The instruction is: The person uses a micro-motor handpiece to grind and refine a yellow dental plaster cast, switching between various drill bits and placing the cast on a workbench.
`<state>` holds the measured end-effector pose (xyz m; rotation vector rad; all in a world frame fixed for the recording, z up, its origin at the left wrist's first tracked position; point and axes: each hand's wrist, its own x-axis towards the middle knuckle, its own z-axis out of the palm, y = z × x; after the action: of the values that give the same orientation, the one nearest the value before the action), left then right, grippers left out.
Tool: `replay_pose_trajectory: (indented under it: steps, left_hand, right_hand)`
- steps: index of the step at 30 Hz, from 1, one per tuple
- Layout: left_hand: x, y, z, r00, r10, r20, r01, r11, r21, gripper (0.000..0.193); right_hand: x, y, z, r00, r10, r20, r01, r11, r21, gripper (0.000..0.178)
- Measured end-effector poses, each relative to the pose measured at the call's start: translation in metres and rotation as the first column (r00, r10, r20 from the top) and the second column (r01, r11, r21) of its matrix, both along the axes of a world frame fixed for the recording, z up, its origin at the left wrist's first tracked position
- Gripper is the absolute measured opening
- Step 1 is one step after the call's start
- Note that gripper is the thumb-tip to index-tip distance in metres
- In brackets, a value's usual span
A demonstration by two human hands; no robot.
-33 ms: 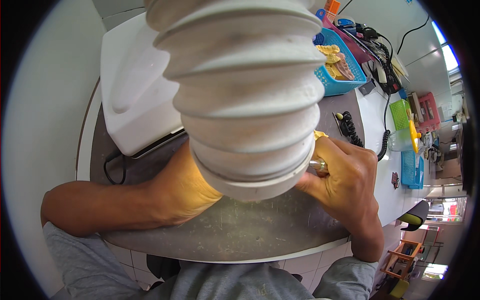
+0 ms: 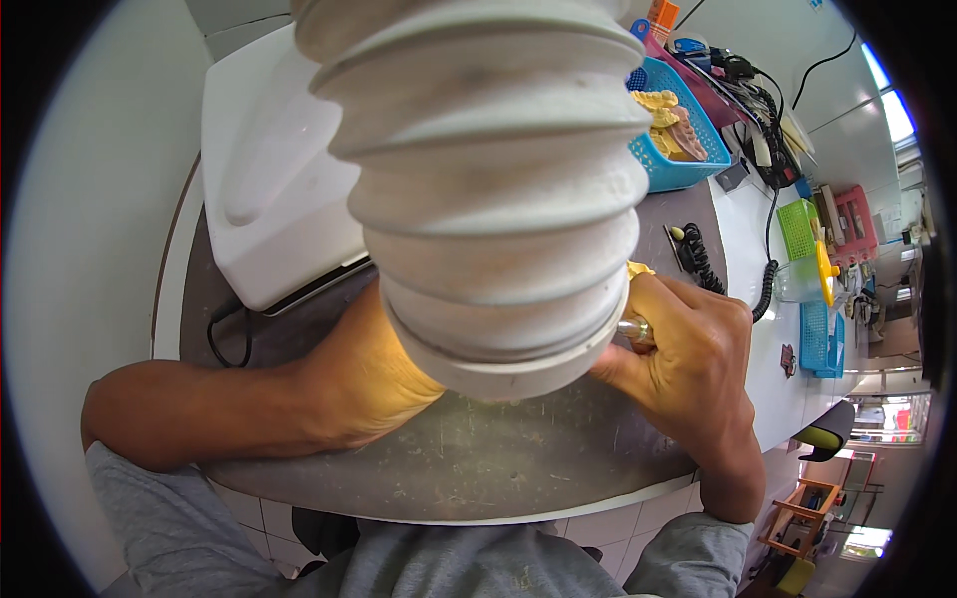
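A wide, ribbed white hose (image 2: 498, 199) with a round rim hangs across the middle and hides much of the work beneath it. My left hand (image 2: 384, 374) reaches in behind its rim, so its fingers and anything in them are out of sight. On the other side, my right hand (image 2: 688, 344) has its fingers curled round a shiny metal pen-like tool (image 2: 636, 329), whose far end disappears behind the hose. A bit of something yellow (image 2: 640, 268) shows just beyond the right hand's knuckles; I cannot tell whether it is touched. Both forearms rest at the grey tabletop (image 2: 478, 468).
A large white machine housing (image 2: 269, 189) stands at the left, with a black cable (image 2: 227, 339) beside it. At the far right, a blue basket (image 2: 698, 169) holds yellow and pinkish dental casts (image 2: 663, 115). A black coiled cord (image 2: 703, 261) lies beyond my right hand.
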<state>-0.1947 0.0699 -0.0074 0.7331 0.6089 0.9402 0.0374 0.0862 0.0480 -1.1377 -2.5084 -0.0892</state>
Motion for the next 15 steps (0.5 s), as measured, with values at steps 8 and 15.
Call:
replay_pose_trajectory:
  steps: [8,15]
  left_hand:
    - [0.002,-0.001,0.012,0.997,-0.021,-0.079,0.021,1.000,-0.007,0.028]
    - [-0.001,0.002,-0.003,1.000,-0.024,0.013,0.023,0.998,0.055,0.028]
  right_hand:
    - [0.001,0.000,0.000,1.000,0.005,-0.012,-0.006,1.000,-0.006,0.067]
    - [0.000,0.000,0.002,1.000,0.011,0.001,-0.011,1.000,0.008,0.066]
